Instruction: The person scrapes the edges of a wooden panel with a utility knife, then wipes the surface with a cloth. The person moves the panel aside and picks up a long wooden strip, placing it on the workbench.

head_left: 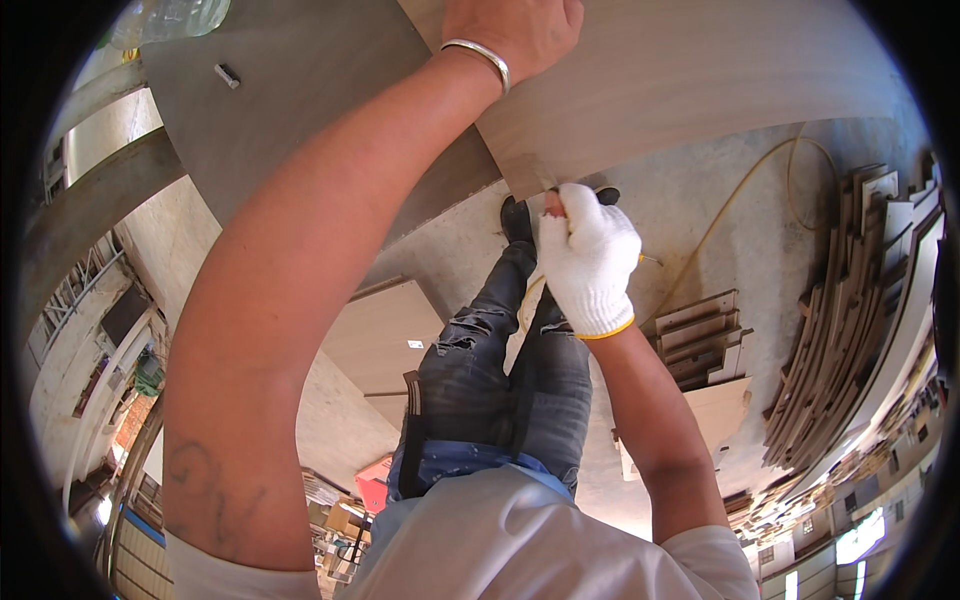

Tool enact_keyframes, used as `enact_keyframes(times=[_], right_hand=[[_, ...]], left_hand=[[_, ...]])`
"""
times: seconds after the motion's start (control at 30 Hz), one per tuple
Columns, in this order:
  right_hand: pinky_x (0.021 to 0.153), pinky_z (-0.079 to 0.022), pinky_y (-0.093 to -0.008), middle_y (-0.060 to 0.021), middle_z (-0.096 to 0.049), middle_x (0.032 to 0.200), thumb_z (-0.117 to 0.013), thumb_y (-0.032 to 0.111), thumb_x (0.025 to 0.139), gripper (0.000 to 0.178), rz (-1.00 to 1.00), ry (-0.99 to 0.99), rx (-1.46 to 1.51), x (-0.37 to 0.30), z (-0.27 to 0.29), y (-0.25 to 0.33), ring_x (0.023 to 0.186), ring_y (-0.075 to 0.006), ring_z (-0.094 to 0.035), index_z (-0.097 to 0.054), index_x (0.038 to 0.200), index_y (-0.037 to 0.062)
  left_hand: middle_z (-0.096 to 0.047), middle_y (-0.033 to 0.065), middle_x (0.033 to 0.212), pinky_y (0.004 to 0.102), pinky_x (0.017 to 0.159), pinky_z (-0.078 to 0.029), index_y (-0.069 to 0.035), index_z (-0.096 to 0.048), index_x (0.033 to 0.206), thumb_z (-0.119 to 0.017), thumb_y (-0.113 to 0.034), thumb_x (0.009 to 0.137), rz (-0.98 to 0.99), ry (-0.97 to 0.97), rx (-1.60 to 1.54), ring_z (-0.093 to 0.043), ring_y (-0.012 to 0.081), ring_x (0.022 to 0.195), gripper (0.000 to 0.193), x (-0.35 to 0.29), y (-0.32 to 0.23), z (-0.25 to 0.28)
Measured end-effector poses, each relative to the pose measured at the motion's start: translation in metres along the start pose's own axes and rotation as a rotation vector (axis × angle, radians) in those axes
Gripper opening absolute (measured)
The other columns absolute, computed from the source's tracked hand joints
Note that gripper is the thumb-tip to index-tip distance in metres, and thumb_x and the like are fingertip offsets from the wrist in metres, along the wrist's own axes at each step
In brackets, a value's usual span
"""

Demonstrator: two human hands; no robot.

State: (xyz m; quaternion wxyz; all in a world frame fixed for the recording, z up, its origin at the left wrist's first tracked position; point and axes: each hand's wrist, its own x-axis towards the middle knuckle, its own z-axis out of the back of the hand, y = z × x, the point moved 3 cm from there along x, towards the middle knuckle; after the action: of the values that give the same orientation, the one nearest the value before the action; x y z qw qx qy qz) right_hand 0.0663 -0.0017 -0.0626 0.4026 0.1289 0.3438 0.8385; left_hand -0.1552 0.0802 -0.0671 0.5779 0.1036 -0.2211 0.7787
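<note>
A large light-brown panel (690, 70) spans the upper right and overlaps a darker brown board (270, 120). My left hand (515, 30), bare and with a silver bangle at the wrist, is over the light panel; its fingers are cut off or turned out of sight. Beside the panel's near corner, my right hand (590, 250) is closed in a white knit glove with a yellow cuff edge. The thumb tip shows bare. A thin, partly yellow piece (650, 260) sticks out past the glove's right side; what the fist grips is hidden.
A clear plastic bottle (170, 20) and a small dark-and-white object (227, 76) lie on the darker board. A yellow hose (715, 235) crosses the concrete floor. Long boards are stacked (840, 300) at right, with shorter boards (700, 335) nearer. Another panel (385, 335) lies left of my legs.
</note>
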Motion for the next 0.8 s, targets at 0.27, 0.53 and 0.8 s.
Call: enact_keyframes(times=[0.27,0.53,0.8], right_hand=[[0.061,-0.049,-0.0482,-0.0139,-0.063,0.065,-0.075,0.010,0.086,0.010,0.055,0.061,0.004,-0.002,-0.008,0.009,0.063,-0.0378,-0.063,-0.065,0.088,0.0097],[0.059,-0.048,-0.0469,-0.0138,-0.063,0.065,-0.076,0.013,0.088,0.013,0.052,0.070,0.004,-0.004,-0.009,0.009,0.062,-0.0375,-0.062,-0.064,0.087,0.0093],[0.059,-0.048,-0.0458,-0.0102,-0.061,0.060,-0.073,0.011,0.082,0.012,0.115,0.025,0.015,-0.008,-0.015,0.009,0.056,-0.0335,-0.062,-0.061,0.084,0.0124]], left_hand=[[-0.056,0.0151,0.112,0.0499,0.096,-0.044,-0.006,-0.059,0.107,-0.064,-0.017,0.083,0.014,0.006,0.016,-0.054,0.0350,0.111,0.026,0.000,-0.001,-0.002],[-0.056,0.0154,0.113,0.0497,0.096,-0.044,-0.005,-0.060,0.108,-0.064,-0.017,0.084,0.022,0.027,0.012,-0.054,0.0349,0.111,0.028,0.000,-0.002,-0.002],[-0.056,0.0171,0.115,0.0508,0.096,-0.044,-0.004,-0.058,0.109,-0.065,-0.015,0.082,0.005,0.000,-0.004,-0.053,0.0365,0.111,0.030,-0.003,-0.002,-0.002]])
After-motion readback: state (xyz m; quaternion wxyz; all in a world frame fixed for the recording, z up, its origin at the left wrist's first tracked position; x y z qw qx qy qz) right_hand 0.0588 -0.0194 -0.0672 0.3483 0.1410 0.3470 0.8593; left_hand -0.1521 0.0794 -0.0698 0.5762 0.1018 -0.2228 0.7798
